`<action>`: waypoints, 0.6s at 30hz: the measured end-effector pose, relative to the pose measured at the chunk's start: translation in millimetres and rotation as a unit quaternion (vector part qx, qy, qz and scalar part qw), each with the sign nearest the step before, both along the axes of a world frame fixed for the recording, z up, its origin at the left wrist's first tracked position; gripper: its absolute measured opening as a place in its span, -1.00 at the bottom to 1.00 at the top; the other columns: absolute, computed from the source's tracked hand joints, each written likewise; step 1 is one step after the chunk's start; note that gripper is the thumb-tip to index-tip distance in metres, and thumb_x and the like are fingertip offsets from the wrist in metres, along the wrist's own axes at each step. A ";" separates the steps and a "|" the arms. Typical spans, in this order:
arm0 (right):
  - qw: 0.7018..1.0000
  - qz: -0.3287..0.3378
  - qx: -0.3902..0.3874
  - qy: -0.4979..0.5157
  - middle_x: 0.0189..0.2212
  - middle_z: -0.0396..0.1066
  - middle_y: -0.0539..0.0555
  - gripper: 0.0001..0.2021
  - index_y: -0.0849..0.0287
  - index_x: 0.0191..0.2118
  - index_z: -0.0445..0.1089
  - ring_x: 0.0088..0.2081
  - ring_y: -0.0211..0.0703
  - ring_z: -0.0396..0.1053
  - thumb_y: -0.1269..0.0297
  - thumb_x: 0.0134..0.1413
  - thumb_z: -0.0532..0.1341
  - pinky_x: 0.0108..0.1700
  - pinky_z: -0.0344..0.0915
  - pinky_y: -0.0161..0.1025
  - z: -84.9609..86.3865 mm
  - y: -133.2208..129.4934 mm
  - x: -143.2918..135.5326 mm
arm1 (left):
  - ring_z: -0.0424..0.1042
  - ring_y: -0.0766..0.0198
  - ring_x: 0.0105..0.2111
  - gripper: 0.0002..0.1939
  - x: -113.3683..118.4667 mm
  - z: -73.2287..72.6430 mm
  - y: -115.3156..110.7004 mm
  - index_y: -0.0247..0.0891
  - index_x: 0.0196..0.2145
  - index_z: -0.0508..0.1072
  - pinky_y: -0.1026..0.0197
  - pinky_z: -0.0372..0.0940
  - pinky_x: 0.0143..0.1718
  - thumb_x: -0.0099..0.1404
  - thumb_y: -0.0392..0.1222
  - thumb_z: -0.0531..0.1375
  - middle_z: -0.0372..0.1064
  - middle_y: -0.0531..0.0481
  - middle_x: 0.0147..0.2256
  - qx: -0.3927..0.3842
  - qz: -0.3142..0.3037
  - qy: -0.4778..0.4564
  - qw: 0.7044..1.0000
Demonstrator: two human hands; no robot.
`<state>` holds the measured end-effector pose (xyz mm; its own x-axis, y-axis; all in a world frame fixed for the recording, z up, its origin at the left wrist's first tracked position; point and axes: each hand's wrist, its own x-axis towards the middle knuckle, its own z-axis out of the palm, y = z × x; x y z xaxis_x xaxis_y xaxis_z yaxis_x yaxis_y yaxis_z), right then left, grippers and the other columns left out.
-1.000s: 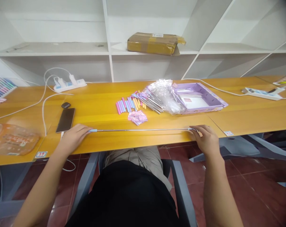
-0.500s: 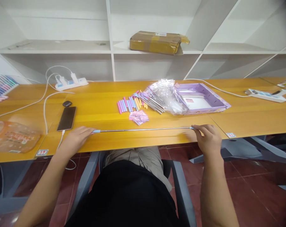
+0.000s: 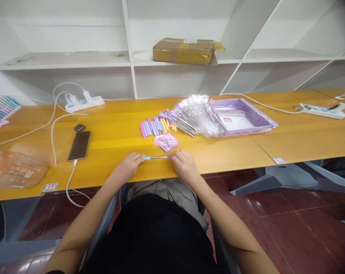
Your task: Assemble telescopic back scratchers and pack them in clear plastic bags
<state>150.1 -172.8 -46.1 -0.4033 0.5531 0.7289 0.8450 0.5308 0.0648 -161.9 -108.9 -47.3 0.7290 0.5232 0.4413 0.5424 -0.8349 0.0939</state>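
Between my two hands lies a telescopic rod (image 3: 158,157) with a light-blue handle, held level above the table's front part and now short. My left hand (image 3: 129,164) is closed on its blue handle end. The fingers of my right hand (image 3: 183,163) pinch the other end, whose tip is hidden. Just beyond my hands sits a small pile of pink printed cards (image 3: 166,142). Behind the cards lie several pink, blue, purple and yellow handle pieces (image 3: 152,126) in a row. A bundle of metal rods (image 3: 186,124) rests beside them.
Clear plastic bags (image 3: 202,116) overlap a purple tray (image 3: 263,125) on the right. A phone (image 3: 79,145) with a white cable and a small black object (image 3: 79,128) lie left. Farther out are an orange-trimmed plastic bag (image 3: 21,169), power strip (image 3: 85,104) and shelved cardboard box (image 3: 183,51).
My hands have come together from wide apart, and the long rod between them has collapsed to a short length. The view has shifted slightly.
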 end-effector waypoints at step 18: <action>0.991 0.073 -0.109 0.021 -0.31 0.44 0.12 -0.76 0.13 -0.03 0.59 -0.23 0.00 0.25 0.40 0.64 0.15 -0.17 0.17 -0.05 0.4 -4.1 3.6 | 0.56 0.08 -0.13 -0.67 10.7 11.5 -12.1 -0.25 0.18 0.57 0.05 0.46 -0.03 0.74 -0.15 0.04 0.62 -0.18 -0.11 -0.026 -0.003 0.039 0.999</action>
